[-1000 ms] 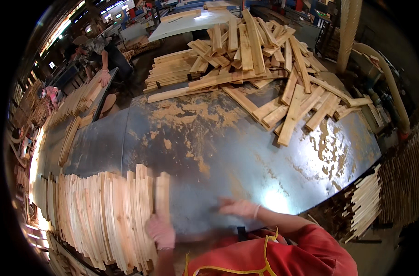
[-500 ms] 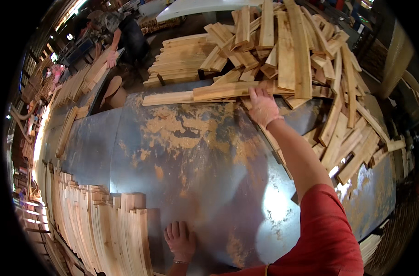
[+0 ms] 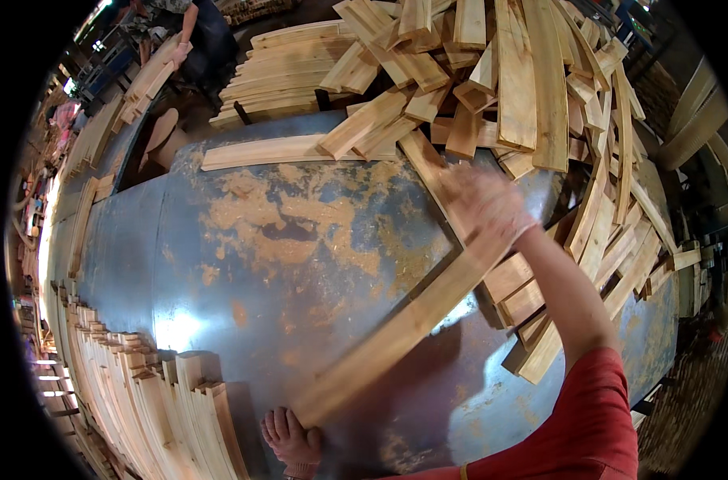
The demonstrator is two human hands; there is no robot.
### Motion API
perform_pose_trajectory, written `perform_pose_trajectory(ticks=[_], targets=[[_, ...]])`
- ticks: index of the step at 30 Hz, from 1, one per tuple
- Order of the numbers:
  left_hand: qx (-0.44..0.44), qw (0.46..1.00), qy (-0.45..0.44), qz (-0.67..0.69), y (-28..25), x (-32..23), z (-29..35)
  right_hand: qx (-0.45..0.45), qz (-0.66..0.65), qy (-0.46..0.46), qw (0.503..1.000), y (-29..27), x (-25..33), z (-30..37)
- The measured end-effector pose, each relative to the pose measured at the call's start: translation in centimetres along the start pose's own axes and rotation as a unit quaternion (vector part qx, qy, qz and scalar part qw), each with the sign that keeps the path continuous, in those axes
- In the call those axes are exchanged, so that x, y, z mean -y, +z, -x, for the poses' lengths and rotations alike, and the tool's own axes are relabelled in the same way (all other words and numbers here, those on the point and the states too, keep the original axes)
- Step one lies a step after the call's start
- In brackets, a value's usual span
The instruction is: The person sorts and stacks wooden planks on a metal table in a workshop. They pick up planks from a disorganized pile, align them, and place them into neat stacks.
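Board (image 3: 404, 336) slants over the table (image 3: 124, 240), near end by our empty, loose-fingered left hand (image 3: 290, 436); right hand (image 3: 485, 202) blurs over its far end, we can't tell its grip. Weak hold could snag it on far-right pile (image 3: 514, 88).

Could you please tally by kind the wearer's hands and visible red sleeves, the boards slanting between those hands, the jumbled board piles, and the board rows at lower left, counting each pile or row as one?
Hands, left hand and right hand: 2
Red sleeve: 1
Slanting board: 1
Jumbled board pile: 1
Board row: 1
Total: 6
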State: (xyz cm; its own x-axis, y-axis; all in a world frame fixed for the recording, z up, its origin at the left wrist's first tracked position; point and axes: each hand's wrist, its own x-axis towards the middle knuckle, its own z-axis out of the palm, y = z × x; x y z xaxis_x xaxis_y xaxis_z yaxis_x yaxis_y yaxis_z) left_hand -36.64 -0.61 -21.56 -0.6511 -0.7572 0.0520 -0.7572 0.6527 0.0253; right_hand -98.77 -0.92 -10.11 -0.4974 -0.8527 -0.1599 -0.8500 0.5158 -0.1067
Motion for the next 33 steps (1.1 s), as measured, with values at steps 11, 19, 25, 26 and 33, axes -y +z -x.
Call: perform_pose_trajectory(ticks=[11,19,25,26,33], targets=[[0.024,1.0,-0.012,0.007,-0.3,0.0,0.6,-0.08,0.303,0.066,0.947,4.6,-14.8,-13.6],[0.018,0.994,-0.107,-0.003,0.7,3.7,0.7,0.25,0.292,-0.169,0.908,1.9,-2.7,5.9],[0.033,0.997,-0.07,-0.023,0.3,8.3,0.1,0.458,0.021,-0.239,0.856,-3.0,3.2,5.8],[0.029,0.997,-0.072,-0.016,0.4,8.4,0.1,0.344,-0.048,-0.226,0.91,-3.0,2.9,4.4],[0.01,0.999,-0.051,0.001,0.6,8.6,0.2,0.069,-0.082,0.105,0.989,4.7,5.8,0.5]])
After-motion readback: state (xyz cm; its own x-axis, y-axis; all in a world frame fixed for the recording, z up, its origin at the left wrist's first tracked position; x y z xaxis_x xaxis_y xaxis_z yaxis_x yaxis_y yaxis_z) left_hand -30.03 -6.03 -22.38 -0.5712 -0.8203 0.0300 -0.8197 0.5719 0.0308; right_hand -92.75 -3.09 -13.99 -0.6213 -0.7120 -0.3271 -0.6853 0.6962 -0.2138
